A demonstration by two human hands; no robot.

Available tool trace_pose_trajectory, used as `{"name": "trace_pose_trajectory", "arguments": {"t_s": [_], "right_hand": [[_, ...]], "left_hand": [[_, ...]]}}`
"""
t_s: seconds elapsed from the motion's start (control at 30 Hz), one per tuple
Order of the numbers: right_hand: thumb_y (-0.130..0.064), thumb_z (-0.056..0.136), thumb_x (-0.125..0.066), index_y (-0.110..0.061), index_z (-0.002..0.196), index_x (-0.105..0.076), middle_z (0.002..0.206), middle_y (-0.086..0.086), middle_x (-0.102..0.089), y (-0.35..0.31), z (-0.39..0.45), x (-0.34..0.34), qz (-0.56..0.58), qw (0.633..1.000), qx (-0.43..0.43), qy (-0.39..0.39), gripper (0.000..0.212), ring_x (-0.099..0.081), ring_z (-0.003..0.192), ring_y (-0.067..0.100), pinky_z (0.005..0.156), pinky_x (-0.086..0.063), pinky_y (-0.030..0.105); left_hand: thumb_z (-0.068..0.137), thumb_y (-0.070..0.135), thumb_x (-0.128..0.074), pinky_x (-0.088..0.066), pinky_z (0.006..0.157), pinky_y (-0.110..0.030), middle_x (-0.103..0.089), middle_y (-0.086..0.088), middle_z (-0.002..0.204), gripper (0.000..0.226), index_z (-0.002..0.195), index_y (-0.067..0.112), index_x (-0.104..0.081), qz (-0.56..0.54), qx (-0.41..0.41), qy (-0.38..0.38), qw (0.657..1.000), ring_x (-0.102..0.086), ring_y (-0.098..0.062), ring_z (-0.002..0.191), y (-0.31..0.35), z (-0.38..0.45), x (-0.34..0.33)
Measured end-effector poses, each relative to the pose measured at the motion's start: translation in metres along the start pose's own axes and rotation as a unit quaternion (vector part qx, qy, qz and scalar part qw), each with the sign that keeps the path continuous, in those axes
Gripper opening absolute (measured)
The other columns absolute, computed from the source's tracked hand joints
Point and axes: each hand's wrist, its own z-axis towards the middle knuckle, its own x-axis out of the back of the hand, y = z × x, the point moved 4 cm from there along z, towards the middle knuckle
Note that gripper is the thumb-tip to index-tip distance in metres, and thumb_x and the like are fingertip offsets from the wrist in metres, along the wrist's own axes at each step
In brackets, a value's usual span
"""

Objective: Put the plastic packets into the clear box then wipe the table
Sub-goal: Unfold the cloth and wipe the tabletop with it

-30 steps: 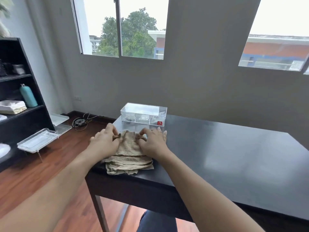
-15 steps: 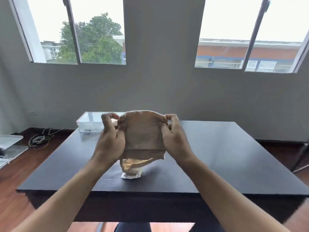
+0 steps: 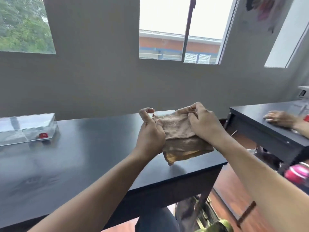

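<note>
I hold a tan cloth (image 3: 179, 131) in the air above the right part of the black table (image 3: 83, 156). My left hand (image 3: 150, 131) grips its left edge and my right hand (image 3: 203, 124) grips its upper right corner. The cloth hangs folded, its lower end close to the tabletop. The clear box (image 3: 27, 128) stands at the table's far left, lid on, with small packets and a red item inside. No loose packet shows on the table.
A second dark table (image 3: 270, 129) stands to the right, with another person's hand (image 3: 280, 118) resting on it. Bags and a pink object (image 3: 296, 174) lie on the wooden floor beneath. A grey wall with windows runs behind.
The view has swung right, so the box sits far left now. Both hands lifted the cloth off the table and carried it toward the right end; the packet seen under it is out of view.
</note>
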Motion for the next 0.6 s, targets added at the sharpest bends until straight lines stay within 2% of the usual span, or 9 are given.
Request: {"name": "trace_pose_trajectory", "arguments": {"t_s": [0.07, 0.1, 0.17, 0.27, 0.33, 0.43, 0.5, 0.6], "right_hand": [[-0.022, 0.100, -0.046, -0.019, 0.116, -0.058, 0.096, 0.003, -0.065, 0.026, 0.003, -0.003, -0.018, 0.999, -0.028, -0.027, 0.020, -0.059, 0.094, 0.027, 0.079, -0.042, 0.034], [-0.022, 0.099, -0.046, -0.021, 0.116, -0.059, 0.096, 0.003, -0.067, 0.038, 0.004, -0.008, -0.022, 0.998, -0.039, -0.035, 0.022, -0.061, 0.096, 0.028, 0.080, -0.045, 0.036], [-0.024, 0.097, -0.046, -0.024, 0.122, -0.059, 0.105, 0.005, -0.071, 0.057, 0.005, -0.020, -0.028, 0.997, -0.057, -0.054, 0.028, -0.064, 0.104, 0.030, 0.088, -0.050, 0.040], [-0.033, 0.099, -0.047, -0.023, 0.143, -0.048, 0.129, 0.009, -0.061, 0.073, 0.005, -0.044, -0.048, 0.992, -0.063, -0.096, 0.045, -0.057, 0.123, 0.030, 0.102, -0.046, 0.046], [-0.042, 0.102, -0.044, -0.021, 0.152, -0.038, 0.146, 0.010, -0.049, 0.078, 0.001, -0.062, -0.083, 0.986, -0.061, -0.133, 0.054, -0.048, 0.135, 0.031, 0.111, -0.037, 0.047], [-0.051, 0.104, -0.032, -0.020, 0.159, -0.030, 0.165, 0.003, -0.030, 0.084, -0.004, -0.084, -0.150, 0.972, -0.051, -0.173, 0.063, -0.027, 0.152, 0.023, 0.123, -0.019, 0.048], [-0.052, 0.105, -0.024, -0.019, 0.161, -0.024, 0.170, 0.000, -0.019, 0.086, -0.007, -0.091, -0.166, 0.967, -0.046, -0.187, 0.065, -0.014, 0.157, 0.017, 0.126, -0.007, 0.051], [-0.049, 0.105, -0.023, -0.018, 0.162, -0.021, 0.171, 0.000, -0.012, 0.086, -0.006, -0.090, -0.181, 0.961, -0.056, -0.201, 0.064, -0.005, 0.158, 0.018, 0.124, 0.005, 0.058]], "left_hand": [[0.094, 0.002, -0.032, -0.051, 0.043, -0.041, -0.056, -0.008, 0.078, 0.036, 0.120, 0.026, -0.023, 0.000, 0.046, -0.043, 0.998, -0.054, -0.027, 0.054, -0.011, -0.002, -0.023], [0.092, 0.001, -0.033, -0.053, 0.047, -0.044, -0.057, -0.009, 0.080, 0.038, 0.120, 0.025, -0.023, 0.010, 0.053, -0.053, 0.997, -0.056, -0.027, 0.056, -0.016, -0.003, -0.032], [0.093, 0.006, -0.039, -0.055, 0.065, -0.046, -0.059, -0.011, 0.097, 0.037, 0.120, 0.026, -0.025, 0.048, 0.049, -0.050, 0.996, -0.061, -0.024, 0.070, -0.028, -0.004, -0.044], [0.093, 0.019, -0.054, -0.050, 0.088, -0.040, -0.046, -0.006, 0.120, 0.037, 0.124, 0.023, -0.035, 0.157, 0.022, -0.067, 0.985, -0.062, -0.019, 0.092, -0.046, -0.002, -0.053], [0.092, 0.035, -0.057, -0.044, 0.099, -0.041, -0.043, -0.004, 0.125, 0.037, 0.126, 0.024, -0.047, 0.275, -0.012, -0.077, 0.958, -0.058, -0.024, 0.109, -0.053, -0.001, -0.054], [0.093, 0.056, -0.047, -0.030, 0.104, -0.044, -0.045, -0.003, 0.134, 0.041, 0.125, 0.032, -0.056, 0.431, -0.049, -0.086, 0.897, -0.043, -0.027, 0.126, -0.061, 0.000, -0.053], [0.094, 0.062, -0.041, -0.027, 0.105, -0.046, -0.045, -0.003, 0.138, 0.046, 0.129, 0.036, -0.055, 0.454, -0.041, -0.102, 0.884, -0.039, -0.028, 0.129, -0.066, -0.001, -0.051], [0.092, 0.067, -0.038, -0.026, 0.107, -0.048, -0.046, -0.003, 0.137, 0.050, 0.131, 0.039, -0.053, 0.446, -0.035, -0.119, 0.887, -0.040, -0.027, 0.130, -0.067, -0.002, -0.046]]}}
